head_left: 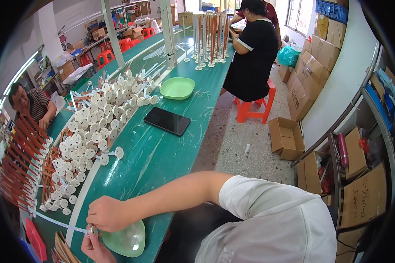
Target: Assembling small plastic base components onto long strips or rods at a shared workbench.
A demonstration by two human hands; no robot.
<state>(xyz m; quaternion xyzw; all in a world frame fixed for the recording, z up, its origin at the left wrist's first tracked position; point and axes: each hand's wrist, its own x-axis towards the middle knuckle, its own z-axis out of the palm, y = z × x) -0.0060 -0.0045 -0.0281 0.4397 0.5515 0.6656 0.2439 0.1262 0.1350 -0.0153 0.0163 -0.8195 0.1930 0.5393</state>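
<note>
My right hand [106, 214] reaches across the green table [162, 153] and pinches a small white disc [92, 230] at the end of a thin white rod [57, 222] that runs off to the left. From the lower edge, my left hand [94, 250] comes up under the same disc, its fingers closed on it. Just right of both hands lies a pale green shallow dish [128, 239]. A large heap of white disc-headed pins [92, 131] covers the table's left half, beyond my hands.
A black phone [167, 120] and a green bowl [177, 87] lie farther up the table. Orange rods [22, 162] are stacked at the left. One person sits at the far left, another on an orange stool [254, 107]. Cardboard boxes [286, 138] stand on the floor.
</note>
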